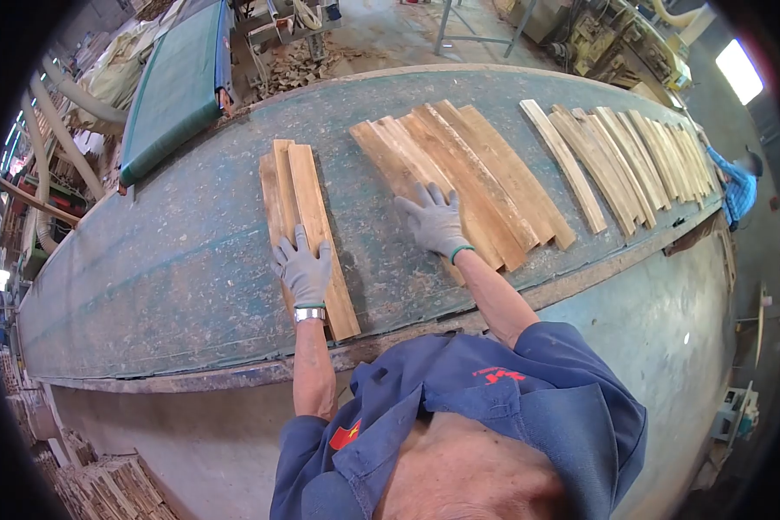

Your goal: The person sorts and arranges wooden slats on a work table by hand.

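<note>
My left hand (303,270), in a grey glove with a watch at the wrist, lies flat with fingers spread on a small group of wooden boards (310,199). These boards lie side by side, running away from me. To the right, my right hand (435,222), also gloved in grey, rests with fingers apart on the left part of a wider group of wooden boards (468,173). Neither hand wraps round a board. Between the two groups a strip of the worn blue-green table (342,208) shows.
More wooden strips (615,165) lie in a row toward the table's right end, where another person (738,191) in a blue shirt stands. A green conveyor belt (178,87) meets the table's far left edge. Stacked wood (113,490) is on the floor at lower left.
</note>
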### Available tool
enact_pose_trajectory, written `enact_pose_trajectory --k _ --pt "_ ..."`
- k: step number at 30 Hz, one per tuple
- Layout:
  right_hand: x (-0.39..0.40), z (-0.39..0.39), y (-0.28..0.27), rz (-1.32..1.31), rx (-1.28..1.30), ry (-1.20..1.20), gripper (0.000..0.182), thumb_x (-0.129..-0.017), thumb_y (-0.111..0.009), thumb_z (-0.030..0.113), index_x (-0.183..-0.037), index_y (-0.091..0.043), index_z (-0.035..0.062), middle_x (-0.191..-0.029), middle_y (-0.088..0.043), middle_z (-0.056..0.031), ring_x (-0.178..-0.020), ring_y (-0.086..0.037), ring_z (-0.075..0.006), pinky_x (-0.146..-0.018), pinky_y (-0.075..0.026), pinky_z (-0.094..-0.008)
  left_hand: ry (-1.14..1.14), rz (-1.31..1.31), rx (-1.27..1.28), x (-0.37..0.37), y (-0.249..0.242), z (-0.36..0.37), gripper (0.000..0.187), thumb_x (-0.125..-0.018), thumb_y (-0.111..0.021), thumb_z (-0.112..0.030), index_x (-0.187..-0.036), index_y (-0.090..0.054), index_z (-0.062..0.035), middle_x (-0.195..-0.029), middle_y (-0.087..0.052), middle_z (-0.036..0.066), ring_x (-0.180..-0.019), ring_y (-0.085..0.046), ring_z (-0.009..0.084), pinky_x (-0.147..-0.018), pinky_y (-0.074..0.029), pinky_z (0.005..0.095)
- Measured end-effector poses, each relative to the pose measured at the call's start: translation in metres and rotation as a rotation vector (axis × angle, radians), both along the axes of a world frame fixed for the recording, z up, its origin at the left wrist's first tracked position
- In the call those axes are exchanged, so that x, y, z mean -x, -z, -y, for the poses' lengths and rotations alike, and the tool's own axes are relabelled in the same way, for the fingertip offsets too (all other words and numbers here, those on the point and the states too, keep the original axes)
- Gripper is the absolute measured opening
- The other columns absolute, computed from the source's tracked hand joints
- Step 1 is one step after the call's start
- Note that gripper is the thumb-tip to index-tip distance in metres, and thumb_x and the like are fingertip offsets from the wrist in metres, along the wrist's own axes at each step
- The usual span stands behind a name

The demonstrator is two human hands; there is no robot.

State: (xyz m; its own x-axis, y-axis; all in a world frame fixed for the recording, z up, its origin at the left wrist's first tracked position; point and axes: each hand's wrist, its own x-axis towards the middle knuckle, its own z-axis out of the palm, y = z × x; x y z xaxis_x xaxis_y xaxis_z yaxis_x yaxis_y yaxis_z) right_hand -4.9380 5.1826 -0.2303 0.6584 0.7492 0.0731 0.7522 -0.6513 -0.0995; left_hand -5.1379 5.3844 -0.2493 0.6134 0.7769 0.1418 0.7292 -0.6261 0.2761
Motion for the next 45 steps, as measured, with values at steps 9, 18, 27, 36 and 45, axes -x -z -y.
enact_pose_trajectory --k 9,18,27,36,45 --pt "-0.072 0.004 0.013 0.199 -0.085 0.392 0.052 -0.091 -0.059 0.04 -0.139 -0.052 0.0231 -0.145 -0.048 -0.0143 -0.133 -0.044 -0.0349 -0.103 -0.033 -0.0644 0.124 -0.071 0.186 0.022 -0.018 -0.006 0.079 -0.086 -0.055 -0.062 -0.15 -0.041 -0.0173 -0.156 -0.024 0.031 -0.144 -0.019 0.0511 -0.115 -0.008 0.0663" --pt "0.118 -0.06 0.004 -0.158 -0.215 -0.2 0.077 -0.08 -0.067 0.055 -0.142 -0.047 0.0144 -0.148 -0.042 -0.0181 -0.14 -0.034 -0.0386 -0.114 -0.02 -0.0584 0.27 0.02 -0.079 -0.007 0.022 -0.011 0.059 -0.094 -0.048 -0.051 -0.146 -0.048 -0.0233 -0.155 -0.026 0.031 -0.145 -0.018 0.0499 -0.112 -0.005 0.0703" --pt "0.067 -0.037 0.027 -0.041 -0.23 0.057 0.07 -0.081 -0.066 0.046 -0.14 -0.05 0.0133 -0.144 -0.048 -0.013 -0.137 -0.038 -0.0346 -0.112 -0.022 -0.0571 0.298 0.41 0.111 0.011 0.024 -0.036 0.061 -0.096 -0.051 -0.045 -0.147 -0.044 -0.0134 -0.155 -0.033 0.023 -0.144 -0.028 0.0445 -0.116 -0.013 0.0642" --pt "0.043 -0.014 0.035 -0.105 -0.34 -0.086 0.056 -0.086 -0.064 0.037 -0.134 -0.055 0.0094 -0.144 -0.049 -0.0165 -0.137 -0.041 -0.0359 -0.108 -0.03 -0.0556 0.146 0.175 0.073 -0.022 0.061 -0.039 0.061 -0.099 -0.044 -0.039 -0.15 -0.037 -0.0062 -0.153 -0.031 0.029 -0.144 -0.029 0.0425 -0.114 -0.015 0.066" --pt "0.005 0.195 0.038 0.528 -0.24 1.013 0.078 -0.088 -0.061 0.047 -0.148 -0.036 0.0038 -0.144 -0.046 -0.0247 -0.139 -0.036 -0.0413 -0.113 -0.028 -0.0527 0.573 -0.057 0.186 -0.115 0.018 0.028 0.069 -0.097 -0.043 -0.046 -0.153 -0.031 -0.0085 -0.156 -0.028 0.026 -0.147 -0.022 0.0404 -0.114 -0.006 0.0692"
